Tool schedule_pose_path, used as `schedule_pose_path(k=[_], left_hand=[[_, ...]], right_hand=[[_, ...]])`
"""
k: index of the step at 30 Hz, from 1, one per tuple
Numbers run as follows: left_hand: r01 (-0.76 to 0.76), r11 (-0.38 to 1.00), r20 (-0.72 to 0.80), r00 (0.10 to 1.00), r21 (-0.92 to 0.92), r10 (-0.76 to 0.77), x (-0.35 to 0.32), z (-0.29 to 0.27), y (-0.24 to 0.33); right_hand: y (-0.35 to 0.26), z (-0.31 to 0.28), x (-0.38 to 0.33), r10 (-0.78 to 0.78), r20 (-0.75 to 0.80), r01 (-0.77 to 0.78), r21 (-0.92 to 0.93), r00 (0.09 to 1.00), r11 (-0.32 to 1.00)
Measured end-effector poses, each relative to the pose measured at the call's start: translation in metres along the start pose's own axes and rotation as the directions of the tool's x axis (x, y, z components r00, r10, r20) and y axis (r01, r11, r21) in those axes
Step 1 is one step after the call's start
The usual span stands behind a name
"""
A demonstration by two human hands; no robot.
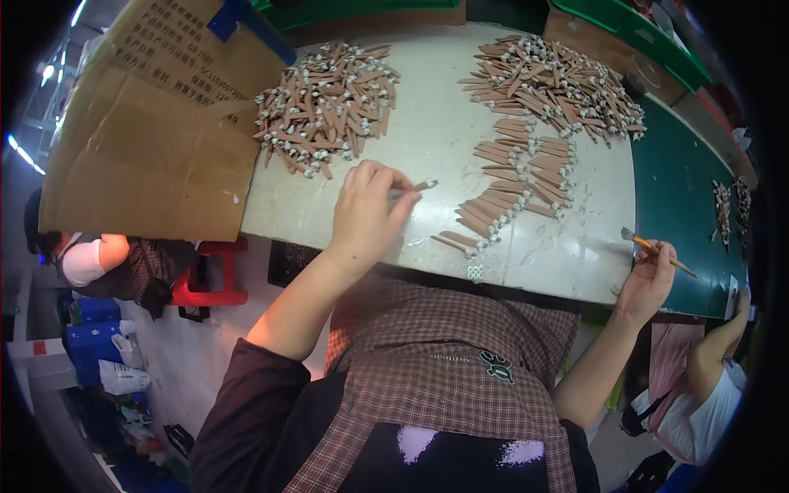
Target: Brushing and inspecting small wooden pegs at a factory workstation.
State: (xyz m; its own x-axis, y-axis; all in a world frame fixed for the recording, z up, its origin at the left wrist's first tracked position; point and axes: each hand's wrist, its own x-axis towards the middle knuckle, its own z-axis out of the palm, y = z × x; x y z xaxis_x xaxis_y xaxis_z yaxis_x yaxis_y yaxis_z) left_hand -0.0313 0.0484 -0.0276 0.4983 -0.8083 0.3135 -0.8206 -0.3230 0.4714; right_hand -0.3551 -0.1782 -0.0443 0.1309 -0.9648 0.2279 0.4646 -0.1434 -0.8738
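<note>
My left hand [366, 212] pinches a small brown stick-like piece with a whitish tip [424, 186] between thumb and fingertips, a little above the pale tabletop [436, 107]. At the table's right front edge, my right hand [646, 286] grips a thin brush [675, 263], its bristle end pointing up and left. Between my hands lie overlapping rows of the same brown pieces [497, 197], whitish tips mostly to the right. One loose heap of pieces [329, 107] spreads at the far left. Another heap [559, 82] lies at the far right, beyond the rows.
A tall cardboard box [156, 140] stands at the table's left end. Green trays [641, 33] border the far side. To the right is a dark green surface [678, 197] with more pieces. Other people sit at left and right; a red stool [215, 275] stands at left.
</note>
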Motion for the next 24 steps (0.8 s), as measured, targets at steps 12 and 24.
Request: schedule_pose_path(k=[12, 24], left_hand=[[0.256, 0.404, 0.241, 0.966, -0.878, -0.088, -0.030, -0.005, 0.080], [-0.064, 0.625, 0.068, 0.980, -0.778, 0.184, -0.050, -0.008, 0.081]], right_hand=[[-0.024, 0.009, -0.031, -0.235, 0.133, 0.234, 0.028, 0.963, 0.972], [-0.040, 0.056, -0.108, -0.276, 0.584, 0.487, -0.240, 0.764, 0.840]])
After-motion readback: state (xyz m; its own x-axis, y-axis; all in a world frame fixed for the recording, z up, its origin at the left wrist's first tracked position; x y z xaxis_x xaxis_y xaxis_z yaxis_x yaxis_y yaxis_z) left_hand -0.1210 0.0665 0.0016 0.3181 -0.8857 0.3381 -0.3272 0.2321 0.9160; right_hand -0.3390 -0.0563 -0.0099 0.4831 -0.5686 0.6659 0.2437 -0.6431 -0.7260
